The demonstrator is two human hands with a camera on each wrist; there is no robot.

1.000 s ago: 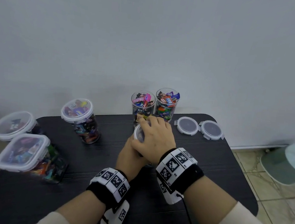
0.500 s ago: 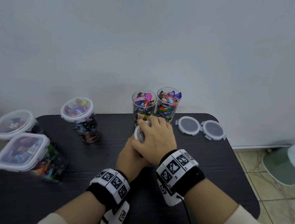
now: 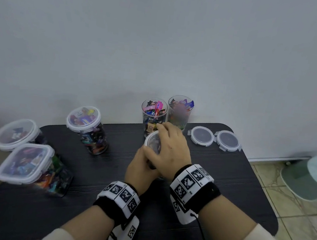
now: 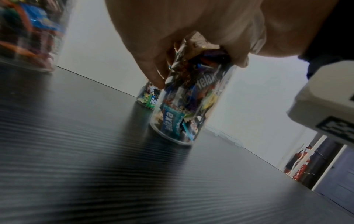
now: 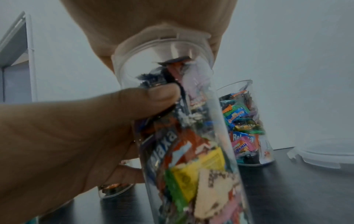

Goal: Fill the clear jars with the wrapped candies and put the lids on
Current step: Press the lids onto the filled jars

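A clear round jar (image 3: 153, 141) full of wrapped candies stands mid-table on the black table (image 3: 225, 183). My left hand (image 3: 140, 168) grips its body from the left, and its thumb (image 5: 153, 97) lies across the glass (image 5: 201, 151). My right hand (image 3: 168, 147) lies over the white lid (image 5: 162, 44), palm down and fingers curled round its rim. In the left wrist view the jar (image 4: 184, 109) stands upright on its base. Two open jars (image 3: 154, 113) (image 3: 179, 112) heaped with candies stand behind it by the wall. Two loose lids (image 3: 202, 136) (image 3: 227, 140) lie at the back right.
A lidded round jar (image 3: 87, 127) of candies stands at the back left. A second round lidded container (image 3: 15, 134) and a square one (image 3: 29, 166) sit at the table's left edge. The wall runs close behind; the tiled floor (image 3: 289, 217) drops off on the right.
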